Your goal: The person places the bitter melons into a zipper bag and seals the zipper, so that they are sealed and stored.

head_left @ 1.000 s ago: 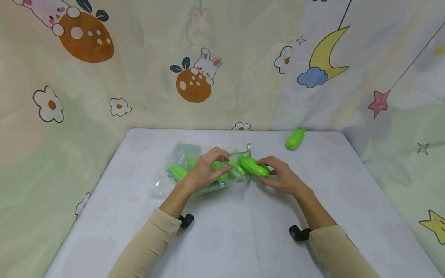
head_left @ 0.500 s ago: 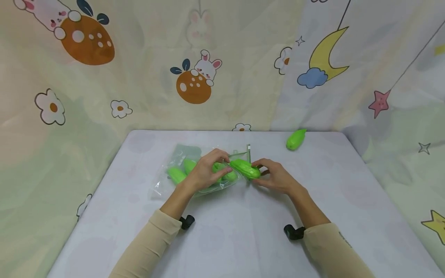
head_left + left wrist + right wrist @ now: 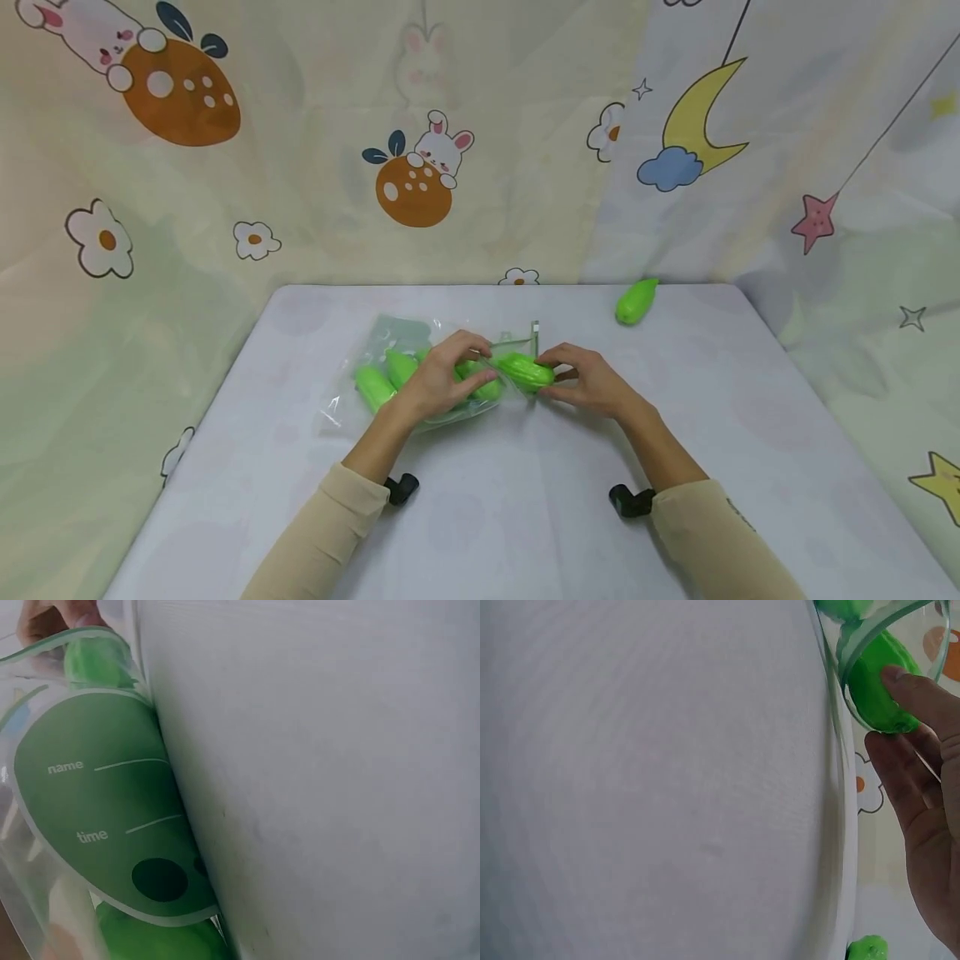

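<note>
My right hand [image 3: 588, 383] pinches a bright green, ridged toy bitter melon [image 3: 527, 372] between thumb and fingers. In the right wrist view the melon [image 3: 881, 686] sits partly inside the green-edged mouth of a clear zip bag [image 3: 843, 664]. My left hand [image 3: 441, 379] grips the upper side of that bag [image 3: 403, 331] near its opening, in the head view. Several green melons [image 3: 373, 387] lie inside, partly hidden by the left hand. The left wrist view shows the bag's green printed label [image 3: 90, 799], reading "name" and "time".
Another green melon [image 3: 636, 302] lies at the back right of the white-covered table [image 3: 480, 525]. A cartoon-printed cloth [image 3: 315, 167] hangs behind and beside the table. Small black devices [image 3: 632, 502] sit at both wrists.
My right hand has moved left, bringing the melon from beside the bag into its mouth. The melons inside have shifted slightly left. My left hand keeps its grip on the bag.
</note>
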Demonstrator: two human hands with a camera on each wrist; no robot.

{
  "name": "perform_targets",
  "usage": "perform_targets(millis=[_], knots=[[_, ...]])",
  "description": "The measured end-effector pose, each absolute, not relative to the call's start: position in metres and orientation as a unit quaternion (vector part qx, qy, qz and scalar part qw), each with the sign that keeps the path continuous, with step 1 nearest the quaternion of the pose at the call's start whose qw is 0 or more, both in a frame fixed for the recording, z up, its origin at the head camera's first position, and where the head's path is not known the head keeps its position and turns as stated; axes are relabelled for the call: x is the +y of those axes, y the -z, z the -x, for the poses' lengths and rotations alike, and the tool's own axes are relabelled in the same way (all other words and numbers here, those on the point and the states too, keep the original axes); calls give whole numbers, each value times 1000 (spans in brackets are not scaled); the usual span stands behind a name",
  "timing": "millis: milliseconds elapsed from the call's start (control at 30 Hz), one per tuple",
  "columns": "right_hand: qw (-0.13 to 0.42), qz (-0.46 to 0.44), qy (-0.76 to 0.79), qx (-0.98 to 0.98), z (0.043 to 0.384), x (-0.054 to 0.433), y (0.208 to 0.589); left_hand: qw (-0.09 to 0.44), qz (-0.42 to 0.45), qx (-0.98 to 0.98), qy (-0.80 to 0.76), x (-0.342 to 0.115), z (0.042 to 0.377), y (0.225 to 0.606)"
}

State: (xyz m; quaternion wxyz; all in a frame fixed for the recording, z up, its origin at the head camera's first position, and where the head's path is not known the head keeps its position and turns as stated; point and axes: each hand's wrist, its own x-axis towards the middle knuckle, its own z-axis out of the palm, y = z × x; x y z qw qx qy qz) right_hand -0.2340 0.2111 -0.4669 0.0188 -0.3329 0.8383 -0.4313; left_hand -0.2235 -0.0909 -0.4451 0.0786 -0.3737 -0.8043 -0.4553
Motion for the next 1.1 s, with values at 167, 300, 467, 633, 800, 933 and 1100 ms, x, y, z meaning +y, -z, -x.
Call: perform_targets(millis=[167, 300, 467, 633, 800, 933, 1100], knots=[[14, 335, 422, 842, 235, 207, 469, 52, 347, -823, 446, -94, 221, 447], [18, 327, 410, 851, 234, 203, 469, 28, 327, -843, 426, -96, 220, 447], [21, 320, 410, 854, 234, 199, 468, -1, 312, -850, 424, -98, 220, 446], [25, 317, 425, 848, 235, 195, 467, 3, 314, -846, 430, -97, 221, 446], [33, 312, 446, 838, 235, 194, 468, 20, 330, -830, 450, -93, 222, 447], [31, 314, 444, 839, 235, 195, 468, 29, 341, -822, 455, -89, 222, 448], [31, 310, 449, 838, 235, 198, 464, 33, 339, -822, 456, -86, 222, 448]])
